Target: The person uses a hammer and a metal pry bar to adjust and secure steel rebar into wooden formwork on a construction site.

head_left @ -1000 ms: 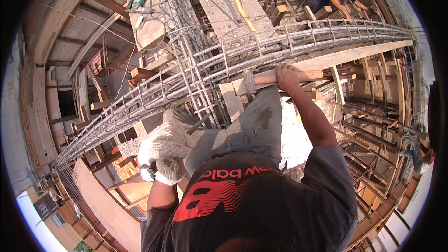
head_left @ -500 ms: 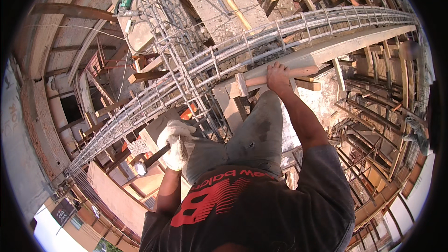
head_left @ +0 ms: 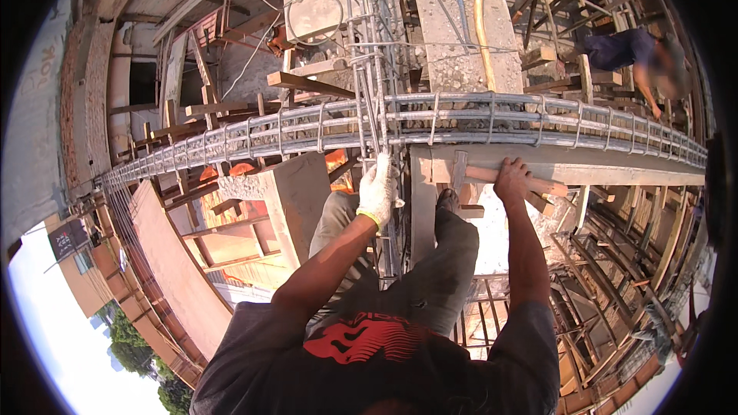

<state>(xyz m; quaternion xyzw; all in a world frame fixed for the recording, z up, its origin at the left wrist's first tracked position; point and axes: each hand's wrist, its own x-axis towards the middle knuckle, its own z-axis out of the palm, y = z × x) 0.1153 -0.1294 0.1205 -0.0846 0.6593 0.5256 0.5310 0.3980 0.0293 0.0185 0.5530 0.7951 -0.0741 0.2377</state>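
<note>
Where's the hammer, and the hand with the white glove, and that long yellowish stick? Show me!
Hammer (head_left: 481, 174): head view, on its wooden handle, beside the striking end.
White-gloved left hand (head_left: 378, 190): head view, on the middle of the glove.
Yellowish wooden stick (head_left: 482, 34): head view, halfway along it.

A building site, open to daylight — steel rebar cages (head_left: 492, 138) cross the middle of the frame, rough timber framing (head_left: 592, 277) crowds the right, and a rubble-strewn grey platform (head_left: 444, 54) lies at upper centre.
</note>
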